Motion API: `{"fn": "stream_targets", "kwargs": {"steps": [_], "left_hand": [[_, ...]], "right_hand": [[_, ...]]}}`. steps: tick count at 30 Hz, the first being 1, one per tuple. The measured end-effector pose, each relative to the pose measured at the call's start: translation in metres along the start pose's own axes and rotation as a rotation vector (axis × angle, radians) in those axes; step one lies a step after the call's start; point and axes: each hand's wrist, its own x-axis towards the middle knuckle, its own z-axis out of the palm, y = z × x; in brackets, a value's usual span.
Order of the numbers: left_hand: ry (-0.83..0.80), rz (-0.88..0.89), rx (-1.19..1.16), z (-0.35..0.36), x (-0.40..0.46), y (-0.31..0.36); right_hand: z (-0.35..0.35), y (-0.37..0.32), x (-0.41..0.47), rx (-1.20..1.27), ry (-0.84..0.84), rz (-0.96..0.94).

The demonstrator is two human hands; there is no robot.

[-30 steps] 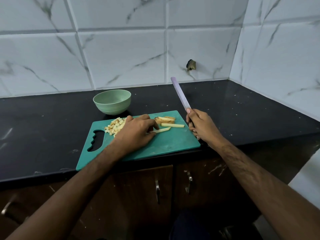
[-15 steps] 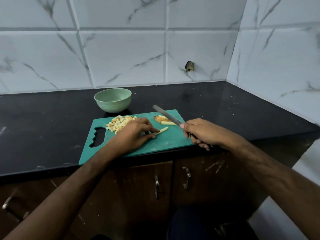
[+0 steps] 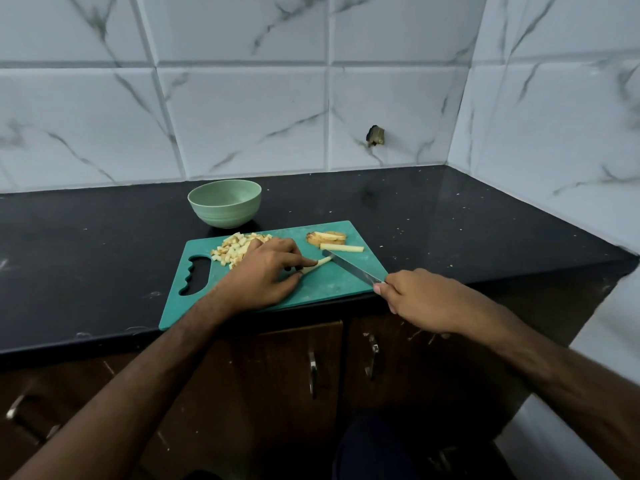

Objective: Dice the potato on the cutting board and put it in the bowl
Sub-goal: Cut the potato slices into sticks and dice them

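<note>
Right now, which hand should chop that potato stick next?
The right hand, probably. It grips the knife, whose tip sits by the potato stick on the cutting board. The left hand pins the stick with its fingertips.

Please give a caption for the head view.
Left hand steadies a potato stick; right hand brings knife to it.

Black speckled countertop [image 3: 433, 216] has a teal cutting board [image 3: 332, 285] hanging slightly over its front edge, green bowl [image 3: 224, 202] sitting just behind.
</note>
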Motion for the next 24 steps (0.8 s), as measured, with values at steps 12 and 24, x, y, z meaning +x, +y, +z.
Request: {"fn": "stream_targets", "kwargs": {"steps": [12,24], "left_hand": [[-0.007,-0.035,0.023,-0.002,0.000,0.003],[0.044,-0.018,0.052,-0.001,-0.001,0.000]], "right_hand": [[-0.025,-0.003,-0.016,-0.055,-0.079,0.021],[-0.010,-0.002,-0.008,-0.067,0.071,0.012]]}}
